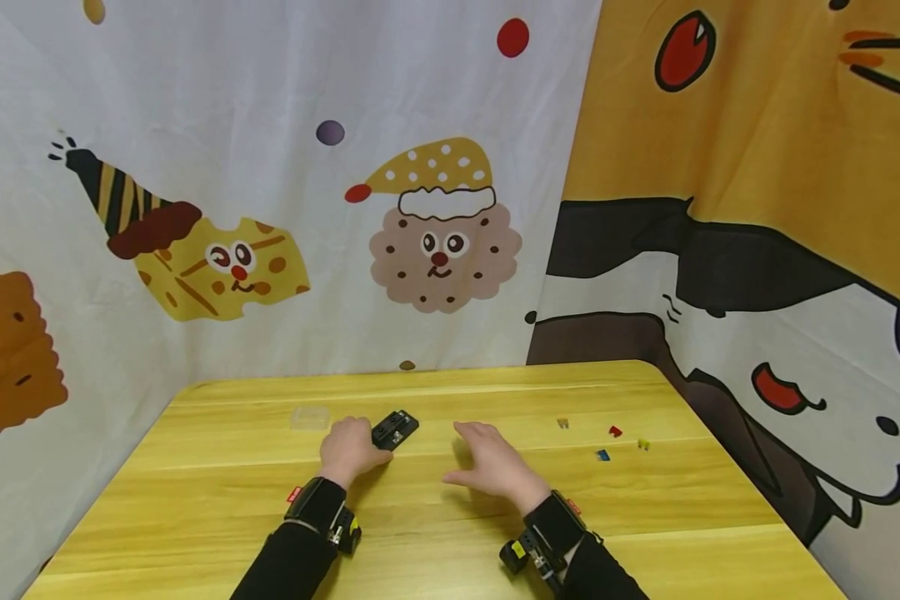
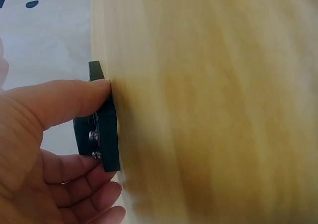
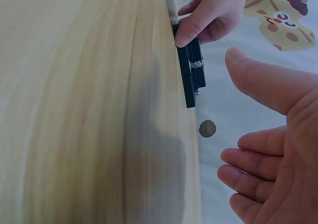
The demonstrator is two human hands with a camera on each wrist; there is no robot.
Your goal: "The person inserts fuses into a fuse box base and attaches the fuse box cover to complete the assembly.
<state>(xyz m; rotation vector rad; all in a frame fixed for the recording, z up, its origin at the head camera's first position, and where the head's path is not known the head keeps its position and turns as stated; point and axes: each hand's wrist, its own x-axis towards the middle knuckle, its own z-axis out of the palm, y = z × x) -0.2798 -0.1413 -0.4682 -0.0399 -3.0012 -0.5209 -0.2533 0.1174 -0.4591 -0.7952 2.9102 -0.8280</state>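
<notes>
At the table's middle my left hand [image 1: 347,448] grips the near left end of a black fuse block [image 1: 397,428] with metal screws on it. The left wrist view has the thumb laid across one long side of the fuse block [image 2: 110,139], while the fingers curl behind it. My right hand [image 1: 495,465] hovers over the wood to the right, holding nothing, thumb and fingers spread apart. From the right wrist, the fuse block [image 3: 185,80] shows beyond the right thumb, its one end between the left thumb and fingers.
A clear plastic cover [image 1: 311,417] lies left of the left hand. Small blade fuses lie spread at the right: tan [image 1: 563,423], red [image 1: 615,431], blue [image 1: 603,455] and yellow [image 1: 643,445]. A printed curtain [image 1: 270,167] hangs behind the wooden table [image 1: 435,533].
</notes>
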